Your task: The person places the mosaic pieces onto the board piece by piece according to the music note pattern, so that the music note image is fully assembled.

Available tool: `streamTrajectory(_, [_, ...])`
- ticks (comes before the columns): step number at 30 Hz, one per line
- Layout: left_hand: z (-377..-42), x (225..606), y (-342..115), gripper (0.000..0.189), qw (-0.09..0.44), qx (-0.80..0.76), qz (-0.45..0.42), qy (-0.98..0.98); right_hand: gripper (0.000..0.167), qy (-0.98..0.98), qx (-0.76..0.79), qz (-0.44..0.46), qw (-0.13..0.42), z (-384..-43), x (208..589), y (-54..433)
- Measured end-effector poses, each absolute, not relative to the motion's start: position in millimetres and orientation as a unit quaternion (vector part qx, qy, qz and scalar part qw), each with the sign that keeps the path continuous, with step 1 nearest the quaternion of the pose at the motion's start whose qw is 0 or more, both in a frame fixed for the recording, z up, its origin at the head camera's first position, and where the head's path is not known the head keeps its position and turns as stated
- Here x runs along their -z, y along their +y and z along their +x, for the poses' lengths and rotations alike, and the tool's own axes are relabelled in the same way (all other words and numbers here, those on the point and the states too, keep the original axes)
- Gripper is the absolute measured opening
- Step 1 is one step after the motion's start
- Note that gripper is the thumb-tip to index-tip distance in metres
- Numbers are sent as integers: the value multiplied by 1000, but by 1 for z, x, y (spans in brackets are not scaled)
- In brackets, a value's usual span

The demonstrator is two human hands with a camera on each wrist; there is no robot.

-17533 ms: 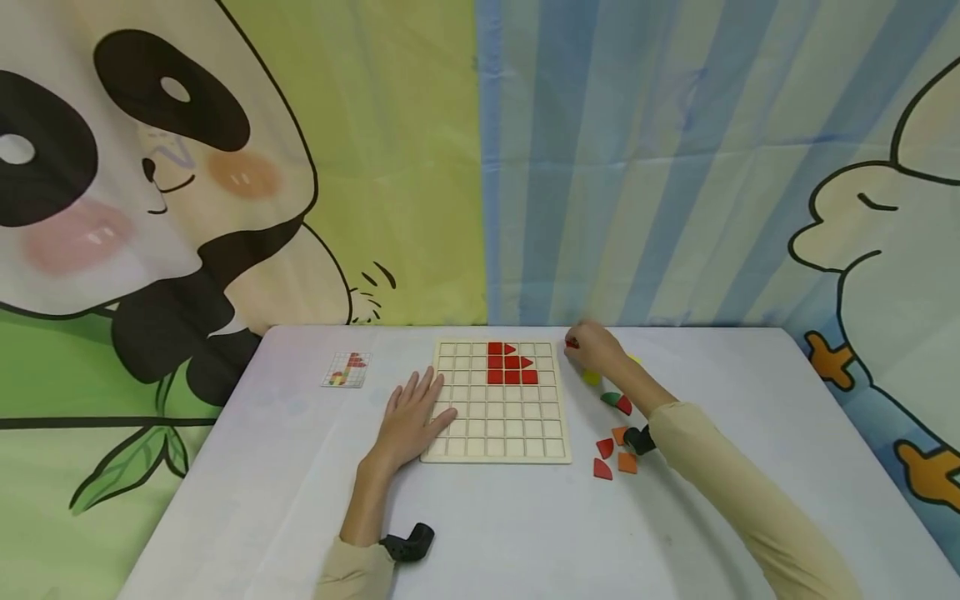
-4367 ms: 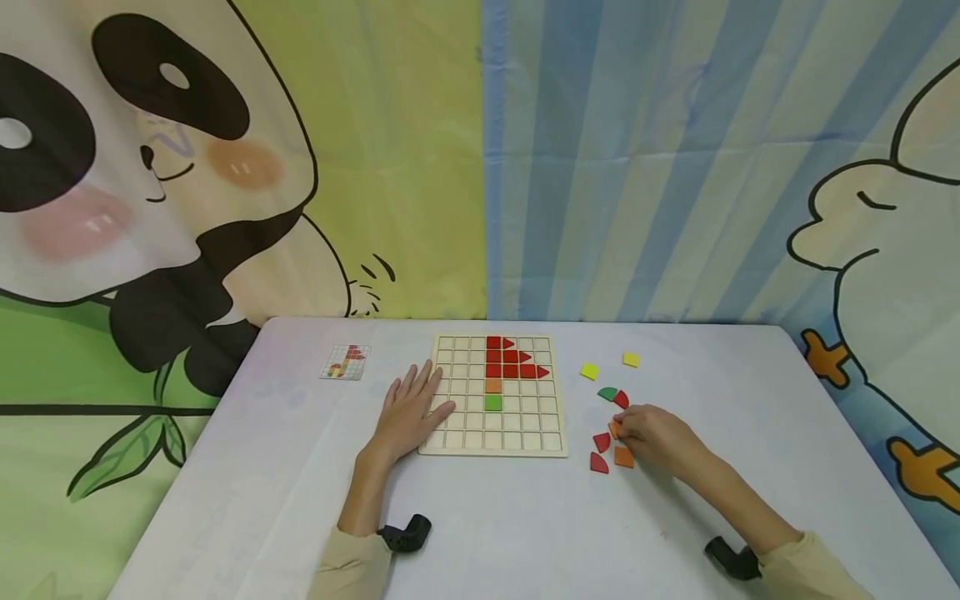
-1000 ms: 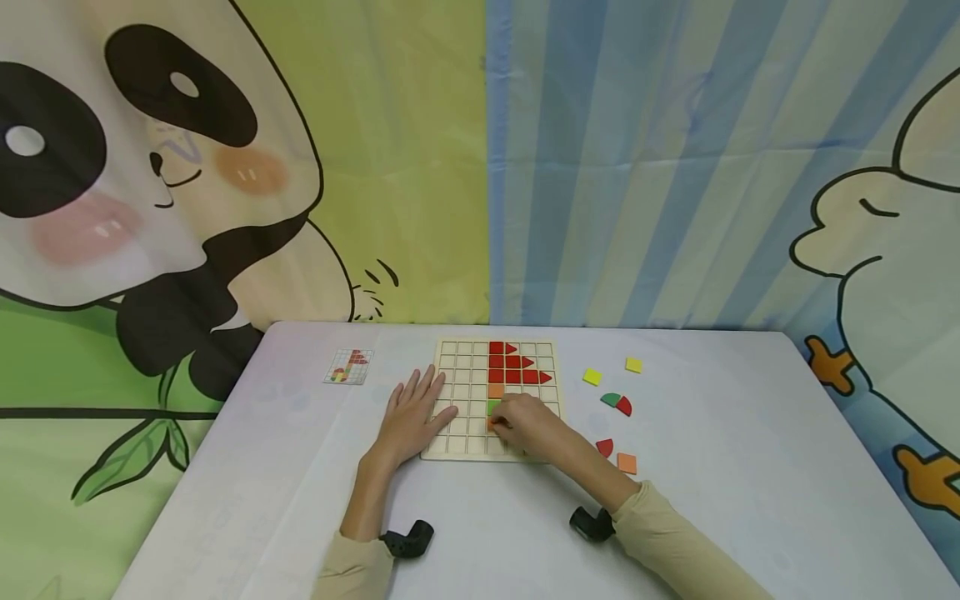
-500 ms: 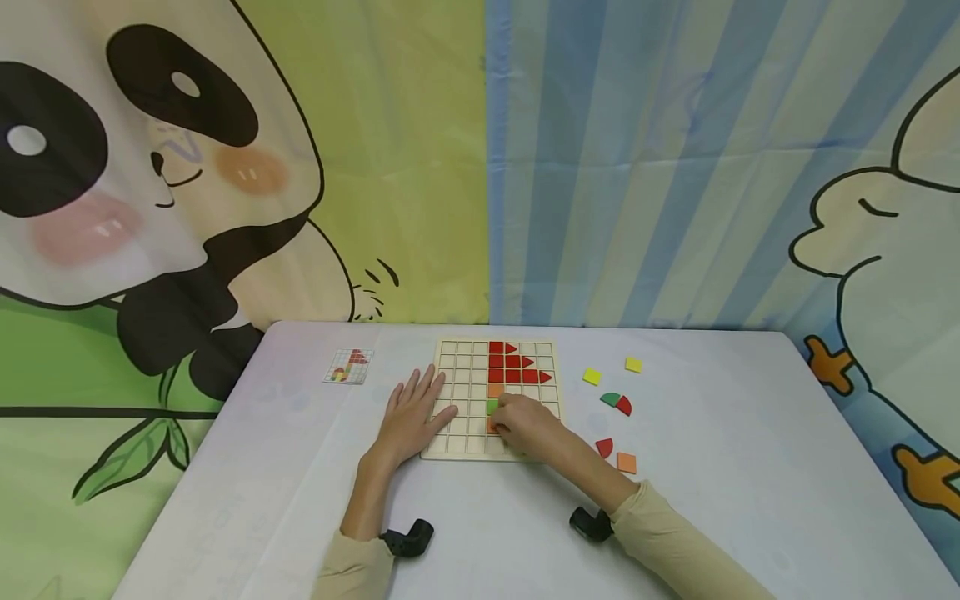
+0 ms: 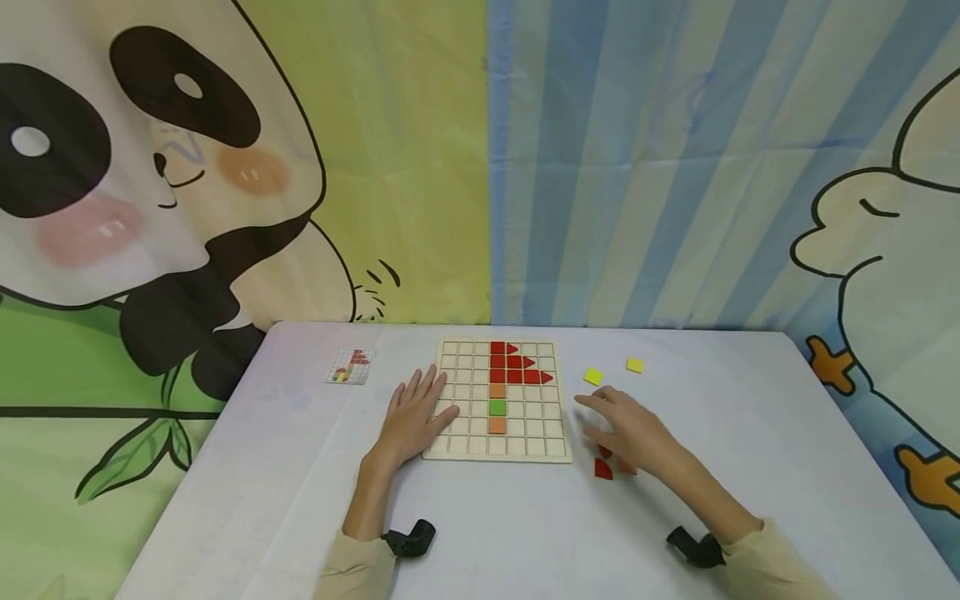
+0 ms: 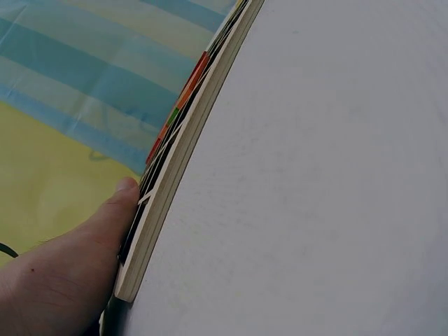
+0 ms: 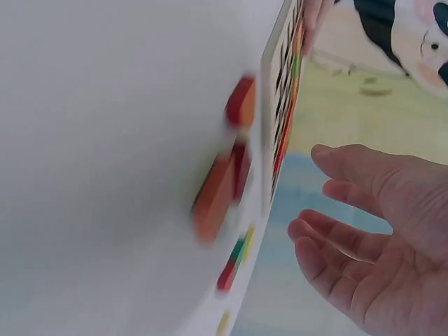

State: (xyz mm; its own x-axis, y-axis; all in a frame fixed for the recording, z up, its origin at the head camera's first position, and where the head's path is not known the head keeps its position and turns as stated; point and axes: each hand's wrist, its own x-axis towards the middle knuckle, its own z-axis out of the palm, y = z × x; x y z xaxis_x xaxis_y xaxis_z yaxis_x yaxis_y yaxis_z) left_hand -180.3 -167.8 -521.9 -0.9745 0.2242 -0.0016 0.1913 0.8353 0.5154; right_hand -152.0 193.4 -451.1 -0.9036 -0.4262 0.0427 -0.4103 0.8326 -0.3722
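Note:
A pale wooden grid board (image 5: 534, 425) lies on the table with red squares and triangles (image 5: 514, 363) in its upper cells. Below them run an orange square (image 5: 497, 390), a green square (image 5: 497, 407) and another orange square (image 5: 497, 425) in one column. My left hand (image 5: 408, 419) rests with spread fingers on the board's left edge. Right of the board my right hand (image 5: 630, 429) hovers over loose pieces, fingers loosely bent and nothing between them. Under and beside it lie a red quarter-round piece (image 5: 603, 469), a second red piece (image 7: 239, 168) and an orange square (image 7: 214, 199).
Two yellow squares (image 5: 634, 365) lie at the back right. The red and green rounded pieces (image 7: 234, 262) show in the right wrist view but are hidden by my hand in the head view. A small pattern card (image 5: 349, 367) lies left of the board.
My right hand has let go of the orange square, which sits in the column below the green one. It has moved right, off the board, over the loose pieces. My left hand stays put.

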Motion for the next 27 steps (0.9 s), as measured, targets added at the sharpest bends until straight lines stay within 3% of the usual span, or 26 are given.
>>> streamTrajectory(5, [-180,522,-169,77,35,-264,108,958,51,966,197,-169,6,-153,455,238])
streamTrajectory(10, [-179,520,-169,76,36,-267,110,957,51,962,211,-173,12,-153,462,264])
streamTrajectory(16, [-178,520,-168,76,36,-269,111,956,50,955,181,-234,36,-154,469,275])
streamTrajectory(20, [-179,520,-167,76,36,-270,112,956,48,948,123,-294,5,-156,473,277])
streamTrajectory(27, [-178,520,-167,76,34,-271,113,955,43,944,110,-311,-28,-157,475,276])
